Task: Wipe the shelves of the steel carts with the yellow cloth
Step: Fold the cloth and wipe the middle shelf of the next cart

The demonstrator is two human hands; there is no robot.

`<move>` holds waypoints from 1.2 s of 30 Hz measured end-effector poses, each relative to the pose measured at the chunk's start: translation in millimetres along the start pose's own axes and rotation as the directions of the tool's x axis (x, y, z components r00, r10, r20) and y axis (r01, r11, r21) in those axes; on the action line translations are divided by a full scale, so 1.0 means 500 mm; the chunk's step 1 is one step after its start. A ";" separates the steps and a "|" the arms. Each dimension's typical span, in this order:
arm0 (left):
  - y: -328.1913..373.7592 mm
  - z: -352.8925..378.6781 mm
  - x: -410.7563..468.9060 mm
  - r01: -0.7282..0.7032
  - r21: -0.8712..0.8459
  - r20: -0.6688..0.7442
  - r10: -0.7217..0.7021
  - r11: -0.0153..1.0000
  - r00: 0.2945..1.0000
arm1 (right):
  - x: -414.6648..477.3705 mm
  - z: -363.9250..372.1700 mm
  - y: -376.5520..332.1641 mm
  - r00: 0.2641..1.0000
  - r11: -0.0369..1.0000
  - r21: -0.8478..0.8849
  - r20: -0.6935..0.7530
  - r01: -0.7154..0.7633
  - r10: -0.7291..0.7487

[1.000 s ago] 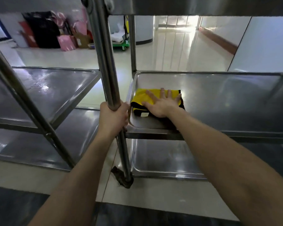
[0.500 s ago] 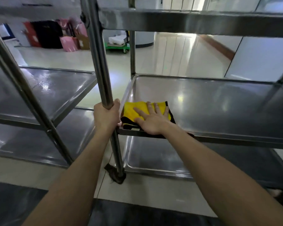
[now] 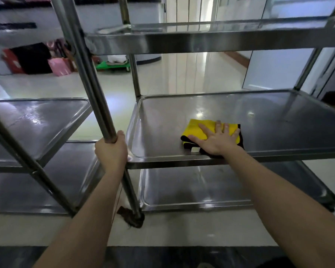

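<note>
A folded yellow cloth (image 3: 197, 129) with a black underside lies on the middle shelf (image 3: 230, 111) of the right steel cart, near its front edge. My right hand (image 3: 216, 140) presses flat on the cloth with fingers spread. My left hand (image 3: 111, 151) grips the cart's front left post (image 3: 91, 78) just above that shelf's corner. The top shelf (image 3: 211, 38) and bottom shelf (image 3: 201, 188) of the same cart are bare.
A second steel cart (image 3: 37, 120) stands to the left, its shelves close beside the post I hold. Across the glossy floor sit pink and red bags (image 3: 58, 65) and a green dolly (image 3: 112, 65). A white wall panel (image 3: 275, 68) stands behind on the right.
My right hand has slid the cloth to the right along the front of the middle shelf, away from the left corner. My left hand keeps its grip on the post.
</note>
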State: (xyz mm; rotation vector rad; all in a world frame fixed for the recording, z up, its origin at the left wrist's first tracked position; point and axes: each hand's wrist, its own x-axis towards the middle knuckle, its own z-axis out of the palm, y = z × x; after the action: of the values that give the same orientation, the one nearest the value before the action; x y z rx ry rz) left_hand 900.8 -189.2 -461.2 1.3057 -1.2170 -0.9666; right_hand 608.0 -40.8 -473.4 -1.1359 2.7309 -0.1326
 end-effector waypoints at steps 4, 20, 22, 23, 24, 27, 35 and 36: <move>-0.011 -0.012 0.013 0.008 -0.057 0.048 -0.005 0.998 0.999 | 0.073 -0.004 -0.073 1.000 0.999 -0.040 -0.019 -0.002 0.001; -0.016 -0.021 0.051 -0.014 -0.068 0.059 0.018 0.998 0.998 | -0.009 0.061 -0.326 0.851 0.852 -0.008 0.054 0.523 -0.522; -0.011 -0.022 0.045 -0.005 -0.080 0.073 0.010 0.997 0.997 | -0.029 0.050 -0.265 0.865 0.868 0.003 0.072 0.497 -0.496; -0.009 -0.023 0.042 0.003 -0.083 0.078 0.004 0.997 0.997 | -0.034 0.042 -0.230 0.878 0.881 0.006 0.077 0.474 -0.473; -0.006 -0.024 0.038 0.008 -0.081 0.081 -0.001 0.997 0.997 | -0.037 0.036 -0.191 0.892 0.895 0.005 0.077 0.446 -0.445; 0.002 -0.027 0.028 0.011 -0.059 0.084 -0.006 0.998 0.996 | -0.033 0.020 -0.057 0.940 0.941 -0.013 0.059 0.337 -0.336; -0.006 -0.023 0.033 -0.027 -0.058 0.089 0.032 0.998 0.996 | 0.054 -0.037 0.160 0.999 1.000 0.022 0.034 0.013 -0.014; -0.009 -0.021 0.035 -0.031 -0.079 0.090 0.039 0.996 0.995 | 0.072 -0.044 0.163 0.999 1.000 0.028 0.038 -0.010 0.009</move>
State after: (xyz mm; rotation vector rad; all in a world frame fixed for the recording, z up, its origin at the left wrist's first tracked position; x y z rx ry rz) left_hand 914.5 -204.9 -462.8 1.1864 -1.2556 -1.0481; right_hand 522.2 -8.9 -469.0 -1.1066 2.6929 -0.1461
